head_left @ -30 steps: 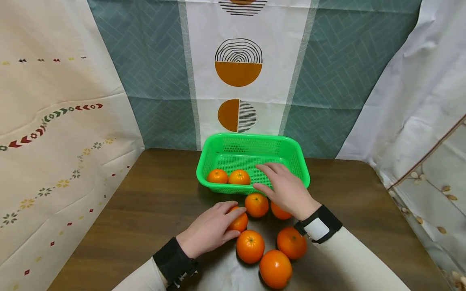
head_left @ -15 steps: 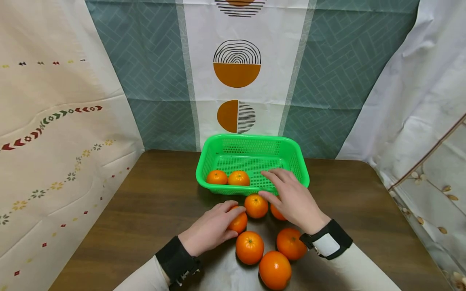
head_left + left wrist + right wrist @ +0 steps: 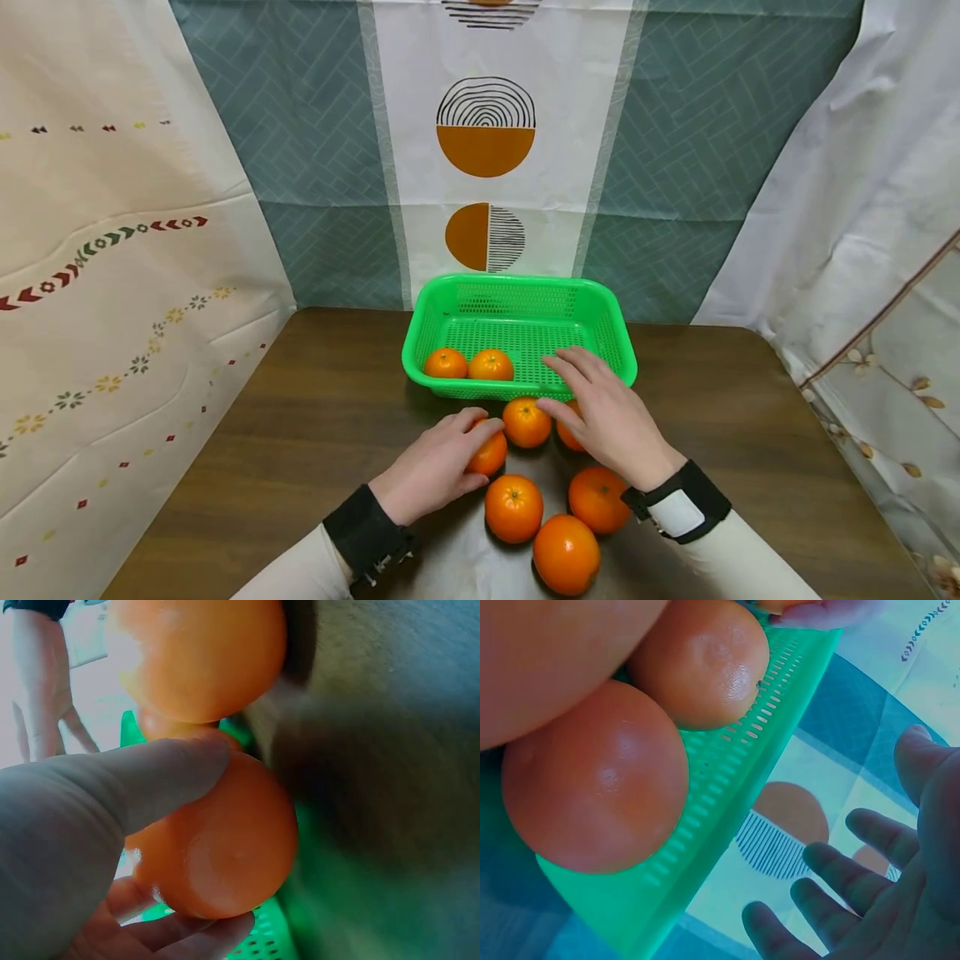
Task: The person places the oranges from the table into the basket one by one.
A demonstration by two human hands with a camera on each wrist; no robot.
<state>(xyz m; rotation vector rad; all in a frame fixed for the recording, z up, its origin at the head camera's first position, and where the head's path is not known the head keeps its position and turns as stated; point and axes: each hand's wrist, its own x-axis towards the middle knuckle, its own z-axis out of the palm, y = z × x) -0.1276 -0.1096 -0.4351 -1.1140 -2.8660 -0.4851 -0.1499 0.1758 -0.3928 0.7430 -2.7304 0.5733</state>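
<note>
The left hand is gripping an orange between thumb and fingers. The right hand (its fingers spread apart) is hovering by the green basket.

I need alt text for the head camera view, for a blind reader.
A person's left hand holds an orange on a brown table, and the empty right hand hovers near a green basket. Two oranges lie in the basket; five more oranges lie in front of it.

I see a glossy plastic basket and smooth, shiny oranges. The table looks wooden, the far hanging cloth.
</note>
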